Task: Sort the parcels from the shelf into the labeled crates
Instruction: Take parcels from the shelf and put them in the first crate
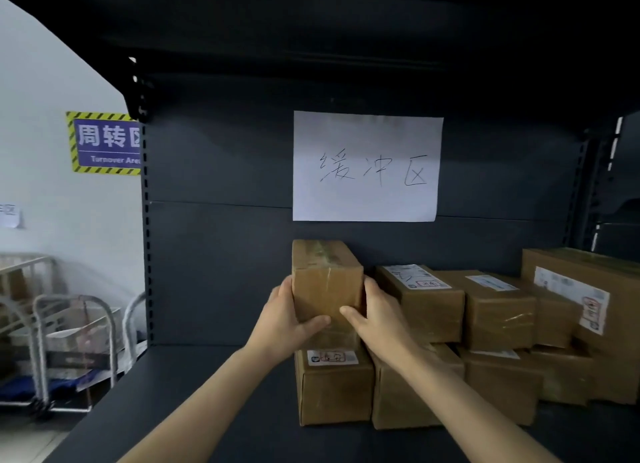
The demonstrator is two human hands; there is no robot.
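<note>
Nearest, the left hand (287, 318) and right hand (377, 315) clasp a taped brown parcel (325, 282) from either side, thumbs curled across its near face. It stands directly over a labelled parcel (334, 386) at the left end of a two-layer stack on the dark shelf (207, 393). More parcels (498, 310) sit to its right. Behind, a handwritten paper sign (367, 166) hangs on the back panel, and a blue wall sign (107, 143) shows far left.
</note>
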